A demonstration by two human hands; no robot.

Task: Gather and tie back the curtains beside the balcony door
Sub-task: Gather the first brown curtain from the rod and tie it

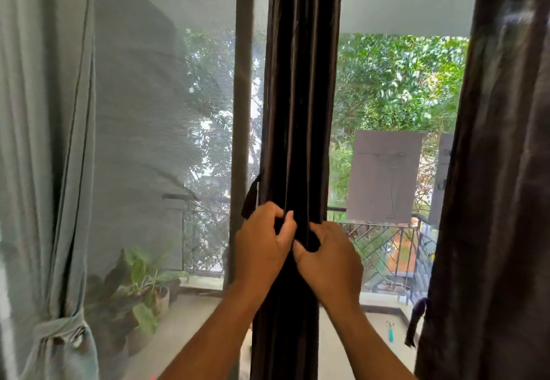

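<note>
A dark brown curtain (300, 97) hangs gathered into a narrow column in the middle of the view, in front of the balcony door. My left hand (262, 242) grips its left side with curled fingers at about waist height. My right hand (330, 257) grips the right side, thumb and fingers curled round dark fabric between the two hands. A dark tie-back strip (250, 198) dangles just above my left hand at the curtain's left edge. A second dark curtain (494, 171) hangs loose at the right, with a dark tie (416, 320) hanging from its edge.
A pale grey-green curtain (44, 141) hangs at the left, tied low down with its own band (59, 332). A mesh screen (154, 112) covers the left door panel. Potted plants (140, 284), a balcony railing (384, 245) and trees lie outside.
</note>
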